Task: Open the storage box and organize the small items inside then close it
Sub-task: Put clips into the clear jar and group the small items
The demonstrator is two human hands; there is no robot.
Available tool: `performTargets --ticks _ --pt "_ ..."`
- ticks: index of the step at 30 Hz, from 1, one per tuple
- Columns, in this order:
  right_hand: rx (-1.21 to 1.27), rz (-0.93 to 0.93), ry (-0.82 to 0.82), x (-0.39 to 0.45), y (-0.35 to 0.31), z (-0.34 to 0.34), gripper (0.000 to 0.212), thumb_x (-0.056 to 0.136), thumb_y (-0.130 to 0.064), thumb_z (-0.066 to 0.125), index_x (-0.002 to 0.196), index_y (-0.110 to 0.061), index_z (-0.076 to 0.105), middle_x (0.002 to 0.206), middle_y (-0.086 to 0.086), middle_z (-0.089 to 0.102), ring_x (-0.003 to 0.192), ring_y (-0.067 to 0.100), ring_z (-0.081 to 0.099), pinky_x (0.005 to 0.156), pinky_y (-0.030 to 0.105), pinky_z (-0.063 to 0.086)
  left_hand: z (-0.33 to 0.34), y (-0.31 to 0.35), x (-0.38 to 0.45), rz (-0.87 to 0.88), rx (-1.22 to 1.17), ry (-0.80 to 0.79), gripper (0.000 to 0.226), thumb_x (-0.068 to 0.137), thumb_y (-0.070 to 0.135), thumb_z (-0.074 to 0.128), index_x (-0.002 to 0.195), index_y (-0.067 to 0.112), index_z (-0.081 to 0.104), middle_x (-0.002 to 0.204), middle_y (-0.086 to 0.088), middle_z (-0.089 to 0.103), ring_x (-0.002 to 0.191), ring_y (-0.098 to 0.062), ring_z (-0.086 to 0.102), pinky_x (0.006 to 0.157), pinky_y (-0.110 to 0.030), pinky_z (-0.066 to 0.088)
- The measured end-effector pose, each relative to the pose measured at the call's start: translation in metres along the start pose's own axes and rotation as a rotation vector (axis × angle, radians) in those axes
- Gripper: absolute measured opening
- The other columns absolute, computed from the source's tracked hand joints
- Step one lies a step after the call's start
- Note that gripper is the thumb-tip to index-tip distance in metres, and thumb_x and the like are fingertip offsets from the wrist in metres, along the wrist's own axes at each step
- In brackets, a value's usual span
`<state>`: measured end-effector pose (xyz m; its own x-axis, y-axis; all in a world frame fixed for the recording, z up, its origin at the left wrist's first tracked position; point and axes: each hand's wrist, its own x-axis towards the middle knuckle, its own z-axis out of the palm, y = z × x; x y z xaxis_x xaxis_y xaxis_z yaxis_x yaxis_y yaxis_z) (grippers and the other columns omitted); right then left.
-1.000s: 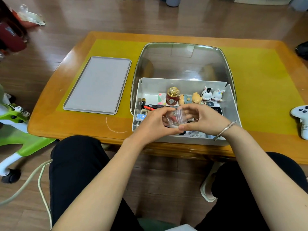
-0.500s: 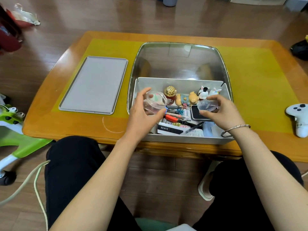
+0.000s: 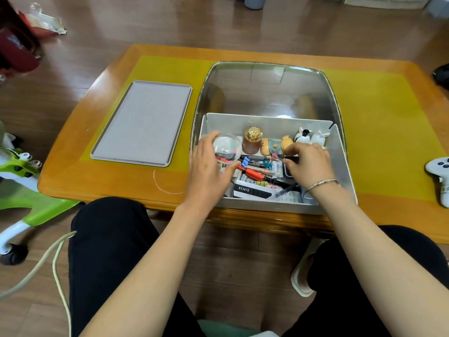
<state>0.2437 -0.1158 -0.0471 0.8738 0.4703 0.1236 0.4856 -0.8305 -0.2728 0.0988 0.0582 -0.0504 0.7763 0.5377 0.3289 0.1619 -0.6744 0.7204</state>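
– What does the bench (image 3: 121, 181) look like?
– Varnished wood, glossy, with a matt yellow mat (image 3: 379, 132) over its middle.
– And the storage box (image 3: 340, 152) on that mat?
– Smooth grey plastic walls; behind it the raised lid (image 3: 267, 88) is clear, shiny plastic that catches reflections.
– Left of the box?
– A flat grey tray (image 3: 143, 122), matt.
– Inside the box?
– A clear glossy plastic cup (image 3: 227, 148), a jar with a shiny gold metallic cap (image 3: 253, 134), and glazed-looking figurines (image 3: 311, 136).

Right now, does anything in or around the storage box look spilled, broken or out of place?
Nothing looks spilled or broken. Pens and binder clips lie jumbled across the storage box floor, still unsorted. The left hand holds a clear cup upright.
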Motion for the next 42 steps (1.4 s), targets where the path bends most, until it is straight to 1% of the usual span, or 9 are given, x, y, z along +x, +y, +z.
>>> performTargets --ticks 4,10,15,23,27,31,36,40,42 --pt "-0.151 0.037 -0.031 0.012 -0.006 0.008 0.019 0.084 -0.032 0.065 0.094 -0.017 0.071 0.092 0.012 0.069 0.095 0.035 0.058 0.082 0.037 0.044 0.01 -0.001 -0.001 -0.037 -0.019 -0.144 0.075 0.08 0.028 0.077 0.141 0.02 0.033 0.138 -0.001 0.046 0.127 -0.015 0.044 0.099 -0.032 0.048" --pt "-0.158 0.044 -0.078 0.018 -0.01 0.013 0.021 0.084 -0.029 0.065 0.094 -0.011 0.068 0.089 0.016 0.068 0.085 0.037 0.062 0.074 0.038 0.052 0.014 -0.005 0.002 -0.096 0.015 -0.164 0.073 0.083 0.04 0.07 0.141 0.024 0.028 0.142 0.001 0.047 0.125 -0.017 0.051 0.093 -0.031 0.052" --pt "-0.018 0.032 -0.102 0.018 -0.012 0.013 0.014 0.085 -0.023 0.064 0.086 -0.01 0.071 0.088 0.015 0.069 0.085 0.034 0.061 0.075 0.037 0.052 0.014 -0.006 0.001 -0.063 0.105 -0.115 0.073 0.084 0.046 0.066 0.142 0.022 0.03 0.14 -0.001 0.047 0.127 -0.017 0.047 0.094 -0.036 0.053" --pt "0.495 0.141 0.106 0.005 -0.002 0.0 0.012 0.084 -0.02 0.067 0.074 -0.013 0.067 0.075 0.003 0.066 0.071 0.017 0.058 0.072 0.027 0.046 0.014 -0.007 0.0 -0.025 0.182 -0.093 0.073 0.084 0.048 0.065 0.142 0.019 0.031 0.139 -0.002 0.049 0.126 -0.018 0.046 0.097 -0.038 0.05" --pt "0.549 0.164 0.072 0.0 -0.001 0.0 0.019 0.08 -0.027 0.073 0.069 -0.014 0.066 0.063 -0.004 0.061 0.059 0.008 0.055 0.06 0.021 0.045 0.014 -0.006 -0.001 -0.042 0.175 -0.123 0.072 0.085 0.048 0.063 0.142 0.02 0.028 0.142 -0.001 0.047 0.123 -0.021 0.053 0.091 -0.037 0.054" --pt "0.606 0.178 -0.007 0.003 -0.004 0.006 0.016 0.078 -0.018 0.076 0.074 -0.009 0.064 0.067 0.005 0.065 0.06 0.015 0.061 0.062 0.024 0.051 0.014 -0.004 -0.001 -0.049 0.241 -0.151 0.071 0.087 0.05 0.06 0.142 0.021 0.027 0.144 -0.001 0.043 0.115 -0.025 0.059 0.083 -0.041 0.057" --pt "0.417 0.099 -0.05 0.01 -0.007 0.014 0.011 0.082 -0.012 0.071 0.09 -0.004 0.071 0.071 0.011 0.063 0.064 0.013 0.052 0.069 0.018 0.041 0.013 -0.003 -0.001 -0.036 0.257 -0.14 0.071 0.087 0.05 0.061 0.142 0.019 0.029 0.142 -0.002 0.045 0.111 -0.025 0.061 0.082 -0.039 0.057" --pt "0.301 0.065 -0.153 0.014 -0.011 0.019 0.013 0.085 -0.015 0.067 0.096 -0.008 0.072 0.069 0.002 0.065 0.062 0.007 0.056 0.068 0.012 0.043 0.013 -0.001 -0.001 -0.031 0.266 -0.145 0.071 0.087 0.05 0.06 0.142 0.018 0.029 0.141 -0.003 0.046 0.11 -0.025 0.061 0.083 -0.04 0.057" --pt "0.281 0.062 -0.243 0.016 -0.013 0.022 0.018 0.086 -0.014 0.067 0.102 -0.008 0.071 0.084 0.008 0.071 0.077 0.017 0.065 0.08 0.024 0.051 0.013 -0.001 -0.001 -0.031 0.275 -0.143 0.071 0.087 0.051 0.06 0.141 0.017 0.03 0.141 -0.003 0.046 0.11 -0.025 0.061 0.084 -0.039 0.057"
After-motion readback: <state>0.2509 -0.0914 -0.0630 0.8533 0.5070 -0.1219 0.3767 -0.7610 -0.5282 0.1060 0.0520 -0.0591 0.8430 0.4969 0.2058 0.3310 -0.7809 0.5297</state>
